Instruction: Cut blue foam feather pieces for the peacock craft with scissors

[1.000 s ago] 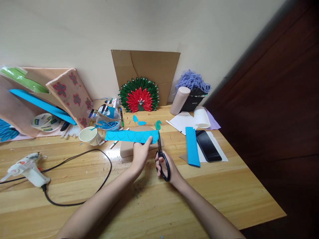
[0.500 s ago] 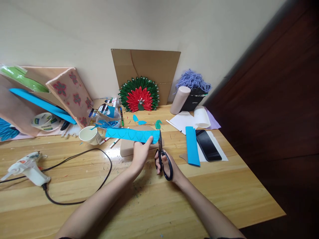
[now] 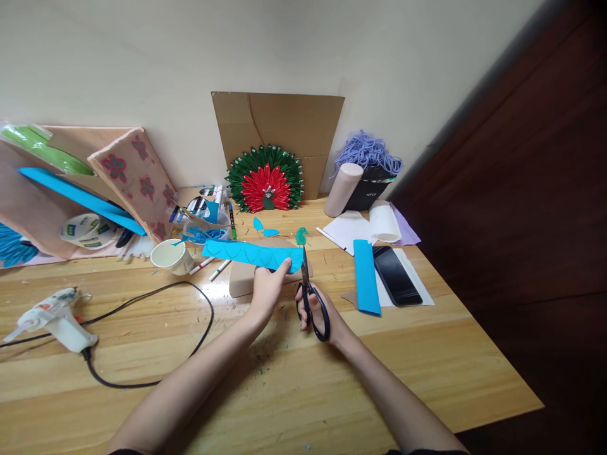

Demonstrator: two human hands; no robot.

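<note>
My left hand (image 3: 270, 287) pinches a blue paper strip (image 3: 246, 253) near its right end, thumb on top. Curved outlines are drawn along the strip. In my right hand (image 3: 327, 316) is a pair of black-handled scissors (image 3: 305, 272), its blades upright at the strip's right edge. Below the strip lies a piece of brown cardboard (image 3: 241, 285). Just beyond it are two small blue leaf-shaped cutouts (image 3: 270, 233) and a green bird-head cutout (image 3: 301, 236). A second folded blue strip (image 3: 367, 278) rests to the right of my right hand.
A glue gun (image 3: 59, 319) with a looping black cord lies at left, near a paper cup (image 3: 171, 256). Behind stands a red and green peacock craft (image 3: 268, 183) against a cardboard sheet (image 3: 294, 120). At right are a phone (image 3: 397, 276), a tumbler (image 3: 343, 189) and purple yarn (image 3: 367, 155).
The strip's left end has tilted up slightly. The scissors have shifted only a little, still at the strip's right edge. Both hands keep their hold.
</note>
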